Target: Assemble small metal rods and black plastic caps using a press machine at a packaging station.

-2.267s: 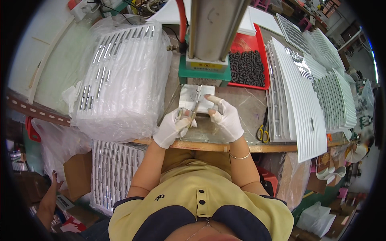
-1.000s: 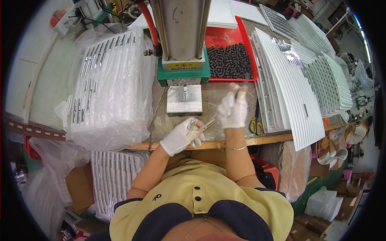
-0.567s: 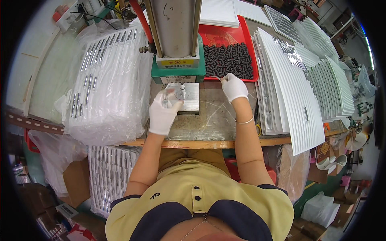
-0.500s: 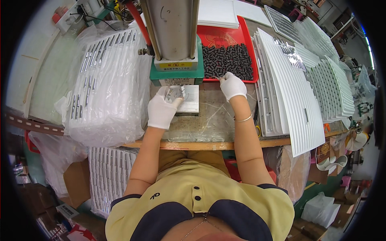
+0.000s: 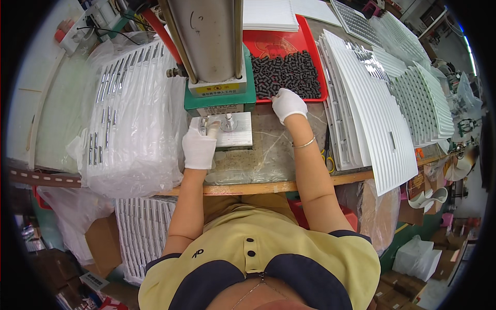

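- The left hand (image 5: 199,147) wears a white glove, and its finger and thumb are closed on a shiny metal piece (image 5: 203,125)
- That piece is by the left side of a flat pale block (image 5: 238,136), near a shiny peg (image 5: 228,123) that stands up on the block
- The right hand (image 5: 289,107) has a white glove too, with its fingers curled at the front edge of a red tray (image 5: 322,85), by lots of short black tubes (image 5: 287,72); I cannot tell if it pinches one
- Scissors (image 5: 330,163) with yellow handles lie on the counter (image 5: 268,147)
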### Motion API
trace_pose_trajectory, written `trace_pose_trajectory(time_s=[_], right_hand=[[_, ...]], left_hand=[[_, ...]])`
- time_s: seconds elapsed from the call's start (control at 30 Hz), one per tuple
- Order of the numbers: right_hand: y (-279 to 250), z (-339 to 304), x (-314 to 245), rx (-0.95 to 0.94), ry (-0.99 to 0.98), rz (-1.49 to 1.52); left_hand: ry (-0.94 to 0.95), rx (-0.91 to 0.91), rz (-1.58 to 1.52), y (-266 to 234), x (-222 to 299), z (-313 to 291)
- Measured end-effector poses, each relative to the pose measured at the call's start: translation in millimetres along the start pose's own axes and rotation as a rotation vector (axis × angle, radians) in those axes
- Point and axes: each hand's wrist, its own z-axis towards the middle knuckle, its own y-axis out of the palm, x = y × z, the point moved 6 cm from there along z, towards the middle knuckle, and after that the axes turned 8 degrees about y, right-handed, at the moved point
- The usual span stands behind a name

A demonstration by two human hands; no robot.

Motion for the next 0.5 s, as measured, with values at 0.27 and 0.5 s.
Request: trace_pose_trajectory(time_s=[0.27,0.5], right_hand=[[0.5,-6.2,7.0,-0.003,0.031,0.07],[15.9,-34.4,33.8,0.089,-0.366,0.755]], left_hand=[[-0.001,-0.124,0.1,4.5,19.7,-5.7],[0.23,-0.421,0.408,63.3,-3.0,15.2]])
